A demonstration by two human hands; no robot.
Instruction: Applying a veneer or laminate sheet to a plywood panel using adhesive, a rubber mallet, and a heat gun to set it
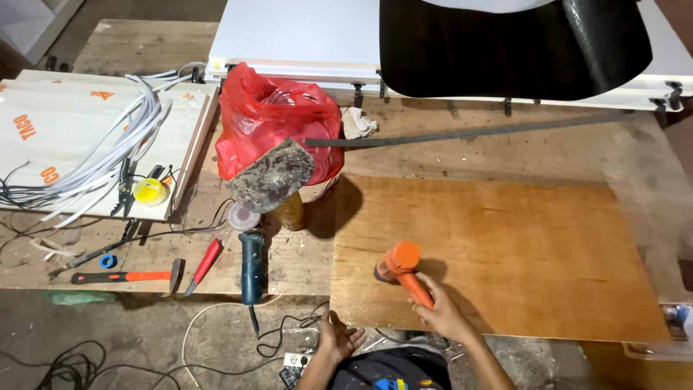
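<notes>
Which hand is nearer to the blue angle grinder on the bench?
Left. The left hand, open, is just right of the blue angle grinder; the right hand holds the orange tool, farther right.

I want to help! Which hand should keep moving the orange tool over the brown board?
Probably the right hand: it already grips the orange tool on the brown board. The left hand is open, off the board's near edge.

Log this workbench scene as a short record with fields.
right hand: right hand grips an orange power tool, head down on the plywood sheet
left hand: left hand open, palm up, below the sheet's near edge, holding nothing
bench left: angle grinder, hammer, red bag, white cables
</notes>
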